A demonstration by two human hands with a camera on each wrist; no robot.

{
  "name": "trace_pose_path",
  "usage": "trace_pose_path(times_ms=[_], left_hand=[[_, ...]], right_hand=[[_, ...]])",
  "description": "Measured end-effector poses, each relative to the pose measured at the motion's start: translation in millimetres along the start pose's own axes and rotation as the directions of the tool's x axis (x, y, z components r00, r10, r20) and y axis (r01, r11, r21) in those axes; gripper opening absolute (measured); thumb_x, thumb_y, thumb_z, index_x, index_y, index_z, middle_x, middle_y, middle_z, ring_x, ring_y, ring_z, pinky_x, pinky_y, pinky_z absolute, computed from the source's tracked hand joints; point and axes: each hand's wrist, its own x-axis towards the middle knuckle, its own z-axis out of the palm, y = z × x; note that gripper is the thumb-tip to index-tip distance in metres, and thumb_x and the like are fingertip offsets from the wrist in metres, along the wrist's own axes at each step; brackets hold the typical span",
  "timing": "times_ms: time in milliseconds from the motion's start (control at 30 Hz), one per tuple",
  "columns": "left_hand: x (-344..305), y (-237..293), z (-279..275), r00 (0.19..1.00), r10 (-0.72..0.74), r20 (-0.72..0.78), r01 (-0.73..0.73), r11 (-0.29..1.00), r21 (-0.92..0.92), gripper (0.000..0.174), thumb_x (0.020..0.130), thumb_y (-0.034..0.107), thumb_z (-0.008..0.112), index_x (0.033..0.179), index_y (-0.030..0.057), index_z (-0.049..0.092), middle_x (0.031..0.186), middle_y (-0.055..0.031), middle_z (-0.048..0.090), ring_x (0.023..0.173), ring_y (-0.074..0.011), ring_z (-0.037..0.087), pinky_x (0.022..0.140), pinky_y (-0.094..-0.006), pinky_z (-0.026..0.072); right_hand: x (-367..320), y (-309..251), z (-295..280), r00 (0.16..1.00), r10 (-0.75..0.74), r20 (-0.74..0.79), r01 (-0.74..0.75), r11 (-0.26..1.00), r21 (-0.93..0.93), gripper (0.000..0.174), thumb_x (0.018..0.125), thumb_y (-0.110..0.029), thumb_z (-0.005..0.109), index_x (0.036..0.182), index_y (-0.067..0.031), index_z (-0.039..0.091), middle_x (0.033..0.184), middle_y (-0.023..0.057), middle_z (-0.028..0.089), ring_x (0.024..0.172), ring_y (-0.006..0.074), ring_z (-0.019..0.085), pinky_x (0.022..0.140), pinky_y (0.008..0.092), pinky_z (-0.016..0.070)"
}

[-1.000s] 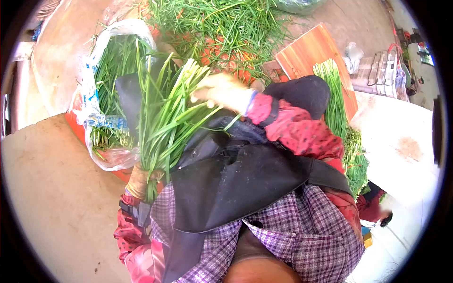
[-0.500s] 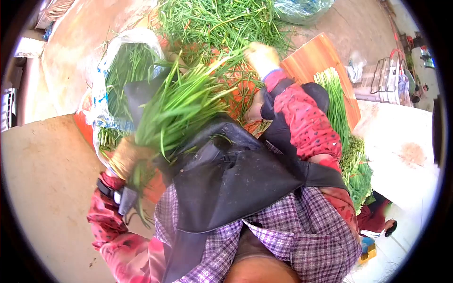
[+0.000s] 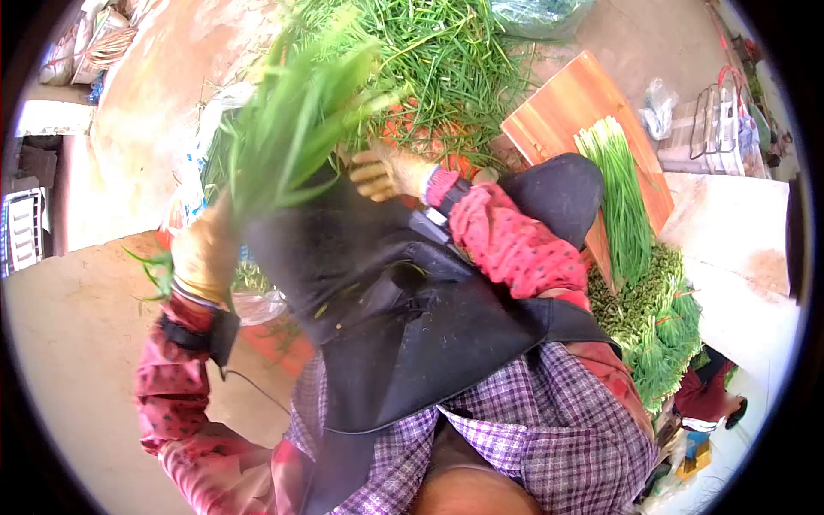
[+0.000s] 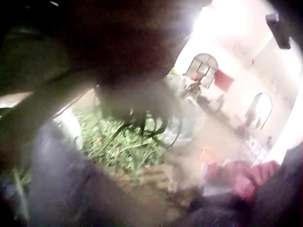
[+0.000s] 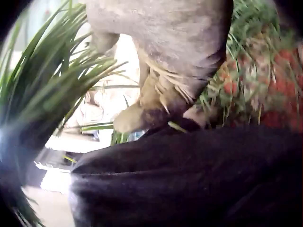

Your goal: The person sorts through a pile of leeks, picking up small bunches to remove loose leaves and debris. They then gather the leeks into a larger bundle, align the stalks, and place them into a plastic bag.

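Note:
A blurred bunch of garlic chives (image 3: 296, 129) fans up and to the right from my gloved left hand (image 3: 204, 253), which grips it near the leaf ends. Some leaf tips stick out behind that hand, to its left. My gloved right hand (image 3: 382, 176) is by the dark-covered knee, just below the pale ends of the bunch. In the right wrist view the right glove (image 5: 165, 52) has its fingers loosely bent, and the held chives (image 5: 42, 99) spread to its left. The left wrist view is dark and blurred, with the grip hidden.
A heap of loose chives (image 3: 438, 60) lies ahead on red ground. On the right, a sorted bunch (image 3: 620, 197) rests on a wooden board (image 3: 558, 112), with tied bunches (image 3: 665, 335) below it. A plastic bag of chives (image 3: 210, 146) stands at left, partly hidden.
My left hand has lifted and swung the bunch up and forward. The right hand reached out to the pale ends, then came back toward the knee.

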Motion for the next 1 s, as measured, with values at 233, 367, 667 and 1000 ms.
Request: trace_pose_path(times_ms=[233,367,667,1000], left_hand=[[-127.6,13.9,90.3,0.951,-0.139,0.278,0.107,0.986,0.127,0.093,0.073,-0.004,0.059,0.153,0.0277,0.024,0.068,-0.0110,0.052,0.055,-0.0303,0.057,0.049,-0.0447,0.0451],[-156.2,31.2,91.2,0.941,-0.126,0.315,0.172,0.977,-0.125,0.096,0.068,0.000,0.067,0.153,0.0193,0.024,0.074,-0.0133,0.056,0.061,-0.0336,0.058,0.055,-0.0457,0.0456],[-170.8,47.3,101.7,0.944,-0.191,0.268,0.220,0.972,-0.084,0.100,0.062,-0.005,0.059,0.153,0.0195,0.025,0.067,-0.0130,0.053,0.055,-0.0330,0.055,0.048,-0.0435,0.0417],[-167.6,40.3,98.1,0.959,-0.137,0.248,0.178,0.972,-0.151,0.089,0.070,-0.002,0.058,0.151,0.0190,0.027,0.073,-0.0164,0.056,0.058,-0.0350,0.060,0.049,-0.0464,0.0456]], right_hand=[[36.8,-14.6,-40.7,0.984,-0.131,0.123,0.075,0.921,0.383,0.053,0.096,-0.048,0.049,0.123,-0.0044,0.060,0.075,-0.0025,0.055,0.053,0.0056,0.040,0.045,0.0229,0.0356],[18.0,-56.2,-68.5,0.923,-0.329,-0.200,0.363,0.916,0.171,0.034,0.095,-0.030,0.055,0.115,-0.0039,0.064,0.065,-0.0072,0.042,0.045,0.0035,0.030,0.038,0.0183,0.0249],[-9.5,-16.9,33.4,0.998,0.035,-0.049,-0.059,0.747,-0.662,0.026,0.091,-0.028,0.065,0.085,-0.0030,0.069,0.060,0.0000,0.060,0.045,0.0076,0.045,0.041,0.0224,0.0323],[-35.0,-37.8,-77.1,0.824,-0.322,-0.467,0.325,0.943,-0.078,0.022,0.092,-0.019,0.054,0.098,-0.0019,0.068,0.061,-0.0011,0.054,0.042,0.0074,0.041,0.036,0.0210,0.0289]])
